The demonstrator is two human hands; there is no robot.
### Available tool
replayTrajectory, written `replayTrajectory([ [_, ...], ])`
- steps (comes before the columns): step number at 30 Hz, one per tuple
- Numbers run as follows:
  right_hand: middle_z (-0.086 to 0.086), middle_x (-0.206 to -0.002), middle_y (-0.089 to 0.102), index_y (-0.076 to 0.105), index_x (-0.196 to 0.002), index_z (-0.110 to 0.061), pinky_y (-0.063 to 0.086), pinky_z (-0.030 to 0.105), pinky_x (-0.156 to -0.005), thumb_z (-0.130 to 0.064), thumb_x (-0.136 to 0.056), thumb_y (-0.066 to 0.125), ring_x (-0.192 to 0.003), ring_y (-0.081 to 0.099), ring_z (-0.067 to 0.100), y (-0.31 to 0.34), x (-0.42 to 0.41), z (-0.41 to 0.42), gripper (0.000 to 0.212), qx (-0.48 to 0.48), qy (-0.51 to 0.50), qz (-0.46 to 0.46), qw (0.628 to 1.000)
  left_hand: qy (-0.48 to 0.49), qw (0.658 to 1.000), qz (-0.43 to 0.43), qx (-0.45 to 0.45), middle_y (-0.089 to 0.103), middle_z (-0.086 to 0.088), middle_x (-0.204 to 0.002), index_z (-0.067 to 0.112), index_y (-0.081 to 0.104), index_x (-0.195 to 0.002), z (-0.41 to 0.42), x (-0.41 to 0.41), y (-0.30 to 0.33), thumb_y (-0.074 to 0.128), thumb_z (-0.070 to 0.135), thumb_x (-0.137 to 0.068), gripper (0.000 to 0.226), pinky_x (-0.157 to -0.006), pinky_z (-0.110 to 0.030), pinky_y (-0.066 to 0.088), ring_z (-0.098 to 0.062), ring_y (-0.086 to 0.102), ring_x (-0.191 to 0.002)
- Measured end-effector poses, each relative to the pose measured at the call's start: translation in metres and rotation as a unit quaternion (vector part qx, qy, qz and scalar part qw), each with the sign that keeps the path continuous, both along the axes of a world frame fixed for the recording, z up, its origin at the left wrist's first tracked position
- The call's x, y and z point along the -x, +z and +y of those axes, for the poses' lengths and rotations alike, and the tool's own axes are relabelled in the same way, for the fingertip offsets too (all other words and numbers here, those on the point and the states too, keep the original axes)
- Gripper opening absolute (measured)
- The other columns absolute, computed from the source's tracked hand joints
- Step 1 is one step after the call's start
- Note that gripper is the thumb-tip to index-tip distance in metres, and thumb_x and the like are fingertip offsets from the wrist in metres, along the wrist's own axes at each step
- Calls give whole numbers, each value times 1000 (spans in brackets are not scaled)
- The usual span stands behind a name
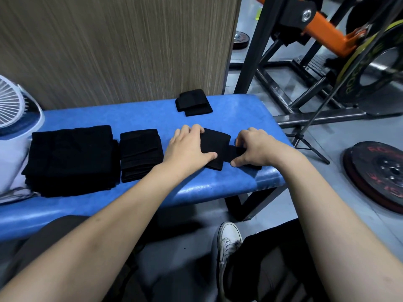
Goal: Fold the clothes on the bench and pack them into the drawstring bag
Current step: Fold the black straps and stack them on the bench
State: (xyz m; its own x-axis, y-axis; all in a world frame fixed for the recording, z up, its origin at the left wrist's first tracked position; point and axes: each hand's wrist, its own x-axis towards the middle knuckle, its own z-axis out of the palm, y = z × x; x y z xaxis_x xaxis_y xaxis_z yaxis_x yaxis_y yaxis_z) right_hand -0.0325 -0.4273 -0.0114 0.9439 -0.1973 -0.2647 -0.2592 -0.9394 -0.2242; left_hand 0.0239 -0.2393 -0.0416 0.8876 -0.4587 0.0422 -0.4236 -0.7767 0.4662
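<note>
A small black cloth (217, 141) lies near the right end of the blue bench (139, 115). My left hand (188, 147) presses flat on its left part. My right hand (254, 147) pinches the cloth's right end between thumb and fingers. To the left lie a folded black garment (140, 153) and a larger folded black pile (72, 159). Another small folded black piece (193, 102) sits at the bench's far edge. At the far left, a white bag with a printed pattern (13, 136) rests on the bench.
A wood-grain panel (109, 46) stands behind the bench. To the right are a black and orange gym machine frame (290, 40), weight plates (379, 173) on the grey floor and a thin tripod (305, 138). My white shoe (229, 238) is below the bench.
</note>
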Motion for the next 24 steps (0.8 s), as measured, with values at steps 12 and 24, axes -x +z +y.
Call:
replayTrajectory([
  [12, 4, -91, 60, 53, -107, -15, 46, 35, -68, -24, -75, 85, -77, 56, 22, 9, 5, -9, 46, -197, -78, -33, 977, 29, 990, 99, 100, 42, 2, -119, 25, 48, -121, -2, -2, 0, 74, 29, -83, 47, -81, -25, 32, -13, 47, -103],
  [24, 15, -83, 74, 50, -107, -15, 32, 27, -46, -46, -91, 66, -53, 60, 22, 9, -13, 29, 38, -401, -108, -65, 907, 35, 982, 131, 135, 56, 2, -118, 27, 57, -113, -1, -7, 3, 48, 14, -90, 28, -82, -30, 40, -15, 55, -102],
])
